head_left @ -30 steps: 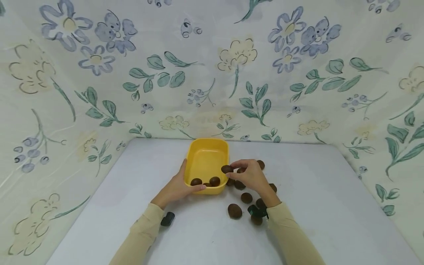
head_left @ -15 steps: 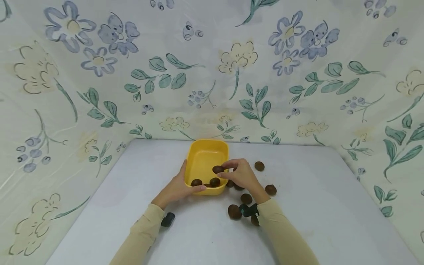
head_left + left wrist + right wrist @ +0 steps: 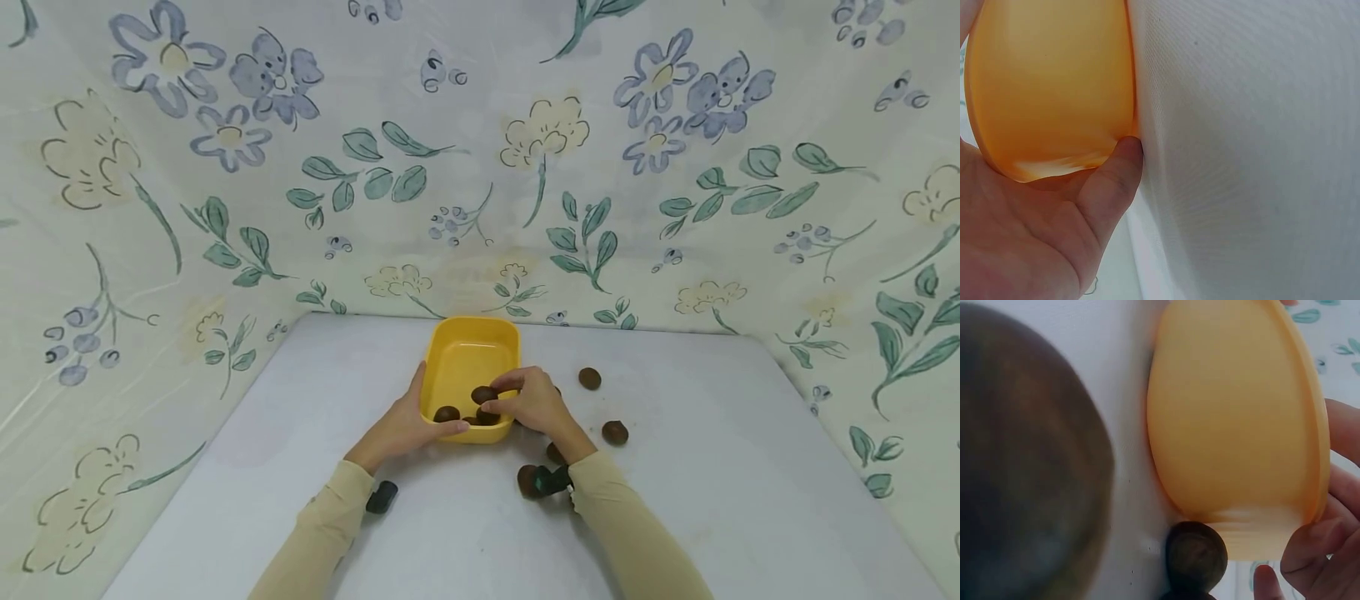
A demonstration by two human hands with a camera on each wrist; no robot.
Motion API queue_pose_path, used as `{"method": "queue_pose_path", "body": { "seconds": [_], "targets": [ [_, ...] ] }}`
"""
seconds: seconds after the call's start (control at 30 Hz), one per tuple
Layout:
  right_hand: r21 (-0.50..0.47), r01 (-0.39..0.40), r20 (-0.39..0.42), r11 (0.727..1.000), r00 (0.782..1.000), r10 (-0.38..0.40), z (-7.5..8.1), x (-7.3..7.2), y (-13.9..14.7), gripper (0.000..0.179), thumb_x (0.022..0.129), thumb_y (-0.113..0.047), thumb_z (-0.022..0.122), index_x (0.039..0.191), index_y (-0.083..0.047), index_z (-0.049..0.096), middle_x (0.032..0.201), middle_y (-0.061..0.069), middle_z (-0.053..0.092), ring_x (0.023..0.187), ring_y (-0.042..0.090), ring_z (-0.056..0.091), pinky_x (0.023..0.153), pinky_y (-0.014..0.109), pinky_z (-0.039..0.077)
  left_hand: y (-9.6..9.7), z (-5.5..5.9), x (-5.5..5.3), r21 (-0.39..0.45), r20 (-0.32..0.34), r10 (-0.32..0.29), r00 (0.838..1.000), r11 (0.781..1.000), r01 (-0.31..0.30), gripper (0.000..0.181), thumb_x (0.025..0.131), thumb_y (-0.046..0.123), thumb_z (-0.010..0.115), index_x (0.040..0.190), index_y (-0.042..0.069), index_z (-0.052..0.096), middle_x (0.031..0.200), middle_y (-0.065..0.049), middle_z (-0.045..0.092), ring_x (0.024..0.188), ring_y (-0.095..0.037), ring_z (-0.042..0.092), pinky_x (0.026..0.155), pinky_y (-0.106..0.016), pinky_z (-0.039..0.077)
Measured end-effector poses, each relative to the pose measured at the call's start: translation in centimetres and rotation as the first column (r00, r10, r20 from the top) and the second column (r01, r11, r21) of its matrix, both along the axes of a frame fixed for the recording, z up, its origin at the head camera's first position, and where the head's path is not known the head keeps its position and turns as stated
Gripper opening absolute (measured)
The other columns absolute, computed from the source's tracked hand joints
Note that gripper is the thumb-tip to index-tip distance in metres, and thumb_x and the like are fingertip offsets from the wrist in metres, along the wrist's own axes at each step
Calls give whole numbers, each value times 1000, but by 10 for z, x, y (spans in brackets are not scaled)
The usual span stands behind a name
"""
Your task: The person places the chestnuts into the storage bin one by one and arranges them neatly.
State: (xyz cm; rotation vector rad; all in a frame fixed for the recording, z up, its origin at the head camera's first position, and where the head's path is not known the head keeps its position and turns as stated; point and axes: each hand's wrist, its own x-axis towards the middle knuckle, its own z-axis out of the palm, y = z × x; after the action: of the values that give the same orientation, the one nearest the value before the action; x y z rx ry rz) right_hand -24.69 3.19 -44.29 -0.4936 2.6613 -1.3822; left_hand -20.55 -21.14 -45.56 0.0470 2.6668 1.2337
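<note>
A yellow plastic container (image 3: 474, 360) stands at the table's far middle. My left hand (image 3: 403, 429) holds its near left corner, thumb along the front rim and fingers against the side. Between thumb and fingertips, my right hand (image 3: 536, 407) pinches a brown chestnut (image 3: 482, 395) over the container's near right part. Other chestnuts (image 3: 447, 414) lie inside along the near end, partly hidden by the front rim. In the left wrist view the left thumb presses low on the container (image 3: 1054, 81). The right wrist view shows a chestnut (image 3: 1196, 556) just outside the container wall.
More chestnuts lie on the white table (image 3: 720, 467) to the right, one at the back (image 3: 589, 378) and another farther right (image 3: 615, 432). Some hide under the right forearm. A floral sheet (image 3: 540, 208) rises behind the table. Small dark devices sit at both wrists.
My right hand has carried the pinched chestnut left from the container's right rim, then down inside, close over the chestnuts there. My left hand keeps its hold on the container.
</note>
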Motion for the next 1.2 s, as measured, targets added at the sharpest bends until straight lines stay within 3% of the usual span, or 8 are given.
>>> {"method": "queue_pose_path", "body": {
  "seconds": [0.27,0.6,1.2],
  "targets": [
    [37,-13,-33,999,999,14,-1,-2,-5,37,83,-29,88,112,-8,79,112,7,79,114,29,73,100,46,59,0,-1,0,-18,3,4,1000,1000,-3,137,78,66,81,166,19,-12,172,-21,23,149,-40,42,122,-64,34],
    [84,13,-6,996,1000,-13,1,-3,-14,36,82,-29,89,110,-8,79,114,9,79,115,29,72,103,47,57,0,1,2,-17,17,3,1000,1000,-2,138,78,68,80,166,17,-13,172,-22,19,152,-42,38,122,-65,32],
    [243,45,1,969,999,-47,3,-11,-21,38,83,-32,89,112,-11,78,116,8,79,115,27,71,103,45,57,1,1,1,-16,31,9,999,1000,-9,138,78,68,79,166,18,-13,172,-22,19,153,-42,36,123,-64,31]
  ]
}}
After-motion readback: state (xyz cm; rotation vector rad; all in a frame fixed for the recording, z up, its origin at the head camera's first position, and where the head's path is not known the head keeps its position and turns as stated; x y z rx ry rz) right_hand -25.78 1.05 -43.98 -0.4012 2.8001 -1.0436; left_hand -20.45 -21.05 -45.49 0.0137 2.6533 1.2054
